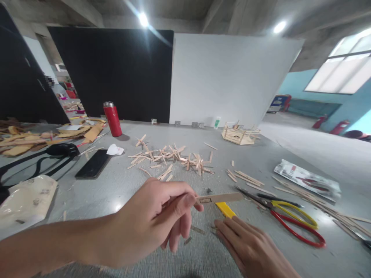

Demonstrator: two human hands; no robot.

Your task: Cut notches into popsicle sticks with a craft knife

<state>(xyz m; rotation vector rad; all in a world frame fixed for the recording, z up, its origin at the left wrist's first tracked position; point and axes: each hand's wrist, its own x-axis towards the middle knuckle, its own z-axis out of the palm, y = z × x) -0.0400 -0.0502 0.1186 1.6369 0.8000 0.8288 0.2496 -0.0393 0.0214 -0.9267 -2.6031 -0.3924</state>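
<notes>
My left hand (162,216) pinches a flat wooden craft stick (223,198) between thumb and fingers, above the grey table. The stick points right and has a small dark rectangular outline near the held end. Low on the table, my right hand (249,241) has its fingers closed over a yellow plastic tool (225,209) with a ridged edge. Most of that tool is hidden by the fingers, so its kind is unclear. Its visible end lies just below the stick. Small thin slivers (198,230) lie between the hands.
Scissors with red and yellow handles (298,224) and a black pen (279,200) lie right. Loose sticks (162,154) are scattered ahead. Behind stand a red bottle (112,119) and a stick frame (240,135). A phone (94,164) and paper bowl (29,197) are left; a foil packet (307,179) is right.
</notes>
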